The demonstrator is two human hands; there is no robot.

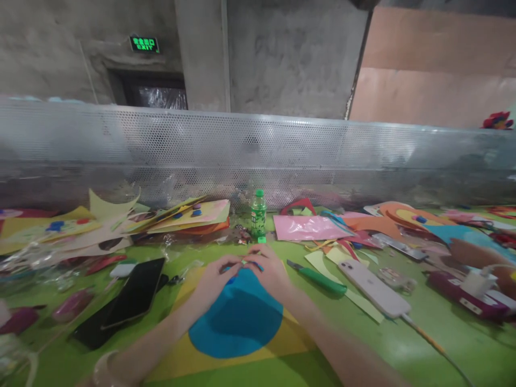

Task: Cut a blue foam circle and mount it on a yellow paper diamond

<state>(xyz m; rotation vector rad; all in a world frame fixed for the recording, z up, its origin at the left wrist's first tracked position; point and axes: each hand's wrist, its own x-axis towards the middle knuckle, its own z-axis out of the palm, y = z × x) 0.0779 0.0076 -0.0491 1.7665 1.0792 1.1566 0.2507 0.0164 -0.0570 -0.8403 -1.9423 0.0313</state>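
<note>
My left hand point(215, 279) and my right hand point(269, 271) meet at the far edge of a round blue foam shape point(237, 322). The blue shape lies on a yellow sheet point(177, 355) on the green table point(463, 344). Both hands have their fingers curled and pinched together over a small blue piece point(231, 280). The image is blurred, so what exactly they grip is unclear. A small green strip point(252, 263) shows between the fingertips.
A green utility knife point(318, 278) and a white phone point(374, 287) with a cable lie to the right. A black phone point(135, 293) lies to the left. A green bottle point(258, 214) stands behind the hands. Coloured paper piles point(181, 215) line a perforated metal barrier point(258, 145).
</note>
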